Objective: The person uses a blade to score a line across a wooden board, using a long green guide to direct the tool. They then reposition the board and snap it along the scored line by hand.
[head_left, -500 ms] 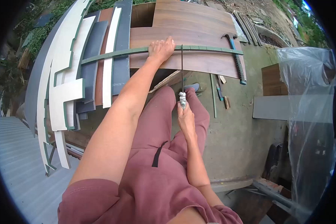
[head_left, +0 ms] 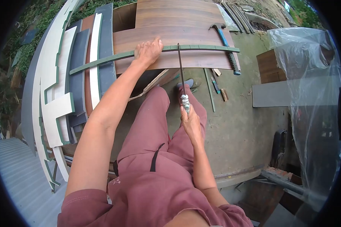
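My left hand point(head_left: 149, 52) is closed over a long, narrow green strip point(head_left: 201, 47), holding it down across a brown wood-grain board point(head_left: 166, 22). The strip has several dark cross marks or cuts along its right part. Below it, my right hand point(head_left: 191, 123) grips the wrapped, whitish handle of a thin-bladed saw point(head_left: 181, 73). The blade points away from me, and its far end meets the strip just right of my left hand. A hammer point(head_left: 224, 39) with a blue and black handle lies on the board, crossing the strip near its right end.
White and dark cut panels point(head_left: 60, 108) are stacked at left. On the concrete floor point(head_left: 231, 132) lie a thin green strip point(head_left: 209, 90), a blue-handled tool point(head_left: 216, 86) and a small wood block point(head_left: 224, 95). Clear plastic sheeting point(head_left: 307, 68) drapes over boards at right.
The whole view has shifted, so the board and strip appear further left. The saw blade now leans slightly, its tip a little further past the strip. Both hands keep their holds.
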A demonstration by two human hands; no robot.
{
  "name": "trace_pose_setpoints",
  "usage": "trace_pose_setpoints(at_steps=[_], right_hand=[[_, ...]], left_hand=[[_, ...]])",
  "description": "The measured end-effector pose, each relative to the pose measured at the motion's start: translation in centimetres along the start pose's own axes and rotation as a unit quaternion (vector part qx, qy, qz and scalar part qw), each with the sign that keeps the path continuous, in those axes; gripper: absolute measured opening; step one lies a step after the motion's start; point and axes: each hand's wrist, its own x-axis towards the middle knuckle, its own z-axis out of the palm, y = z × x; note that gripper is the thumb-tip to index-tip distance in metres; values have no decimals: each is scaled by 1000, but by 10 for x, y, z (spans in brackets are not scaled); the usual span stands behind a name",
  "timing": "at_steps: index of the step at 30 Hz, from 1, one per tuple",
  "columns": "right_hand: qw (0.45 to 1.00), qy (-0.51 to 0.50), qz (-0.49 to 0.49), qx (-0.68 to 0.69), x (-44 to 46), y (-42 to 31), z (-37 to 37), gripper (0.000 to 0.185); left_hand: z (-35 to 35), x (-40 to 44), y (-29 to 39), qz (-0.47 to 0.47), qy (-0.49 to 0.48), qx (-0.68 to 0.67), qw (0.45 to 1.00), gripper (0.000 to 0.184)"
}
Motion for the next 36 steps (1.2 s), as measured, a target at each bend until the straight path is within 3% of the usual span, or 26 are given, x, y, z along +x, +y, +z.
trace_pose_setpoints(at_steps=[9, 19, 21, 30, 36], right_hand=[[997, 67, -33, 34, -2, -14, -2, 33], [999, 4, -37, 14, 41, -38, 11, 36], [996, 43, -76, 0, 45, -37, 17, 36], [995, 63, -70, -32, 55, -47, 28, 37], [988, 87, -102, -83, 110, -72, 39, 31]], left_hand=[[4, -4, -3, 2, -38, 54, 998, 40], [8, -5, -2, -13, -31, 50, 998, 38], [9, -4, -2, -12, -22, 47, 999, 37], [7, -5, -2, -15, -39, 43, 998, 36], [6, -4, -3, -15, -26, 38, 999, 35]])
